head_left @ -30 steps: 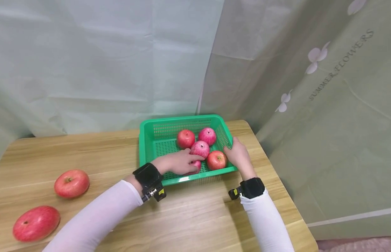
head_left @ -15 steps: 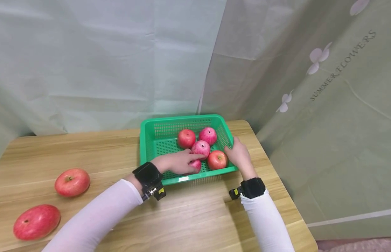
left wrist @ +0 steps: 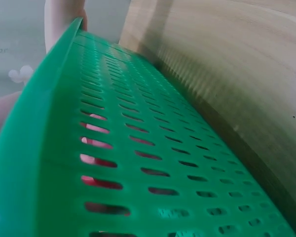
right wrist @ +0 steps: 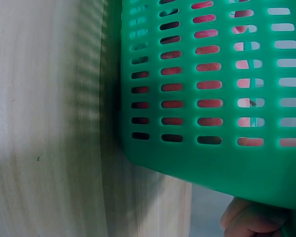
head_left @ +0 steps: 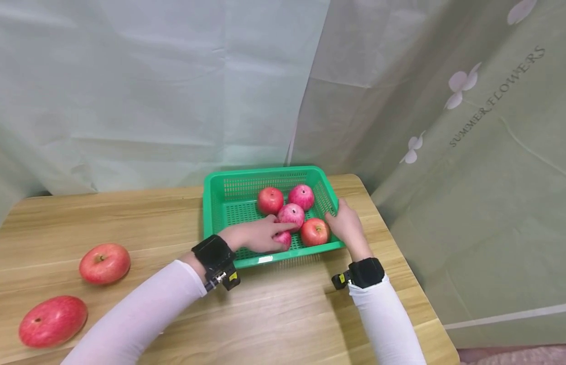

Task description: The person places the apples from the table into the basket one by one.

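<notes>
A green plastic basket (head_left: 260,173) stands at the back of the table with several red apples in it. My left hand (head_left: 257,235) reaches over the front rim and grips the front apple (head_left: 284,239), mostly covered by the fingers. Its index finger stretches over the streaked middle apple (head_left: 291,215). On the right side, my right hand (head_left: 346,223) holds the basket's rim, thumb inside, beside an orange-red apple (head_left: 315,231). The right wrist view shows curled fingers (right wrist: 251,219) under that rim. In the left wrist view the slotted basket wall (left wrist: 138,123) hides the left hand.
Two more apples lie on the wooden table (head_left: 246,324) at the left, one red-orange (head_left: 104,264) and one deeper red (head_left: 53,322). A pale curtain (head_left: 150,101) hangs right behind the table, and a printed one (head_left: 492,203) along its right side.
</notes>
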A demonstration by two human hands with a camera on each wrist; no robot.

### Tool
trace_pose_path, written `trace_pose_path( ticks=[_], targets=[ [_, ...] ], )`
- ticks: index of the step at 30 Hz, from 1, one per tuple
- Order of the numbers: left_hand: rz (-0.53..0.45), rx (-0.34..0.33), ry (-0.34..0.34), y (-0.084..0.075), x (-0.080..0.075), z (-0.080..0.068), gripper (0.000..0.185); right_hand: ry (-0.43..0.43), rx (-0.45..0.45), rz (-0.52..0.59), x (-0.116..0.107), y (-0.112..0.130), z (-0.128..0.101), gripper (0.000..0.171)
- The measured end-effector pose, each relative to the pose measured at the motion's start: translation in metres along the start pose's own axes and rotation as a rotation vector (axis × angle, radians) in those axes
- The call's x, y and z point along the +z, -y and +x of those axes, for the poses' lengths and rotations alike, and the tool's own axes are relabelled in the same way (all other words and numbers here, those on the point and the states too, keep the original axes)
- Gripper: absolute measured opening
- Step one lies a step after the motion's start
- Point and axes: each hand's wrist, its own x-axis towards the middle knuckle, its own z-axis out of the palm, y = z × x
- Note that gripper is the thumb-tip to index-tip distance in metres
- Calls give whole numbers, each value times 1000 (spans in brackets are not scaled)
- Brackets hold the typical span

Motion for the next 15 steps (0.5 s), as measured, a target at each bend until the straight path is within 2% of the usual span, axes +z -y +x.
trace_pose_path(
  ticks=[8, 15],
  targets=[
    [-13, -14, -1, 5, -6, -8, 70, 9, 8, 10, -1, 3, -1, 54],
    [11, -27, -38, 13, -9, -14, 71, 4, 8, 14, -1, 2, -2, 53]
  ],
)
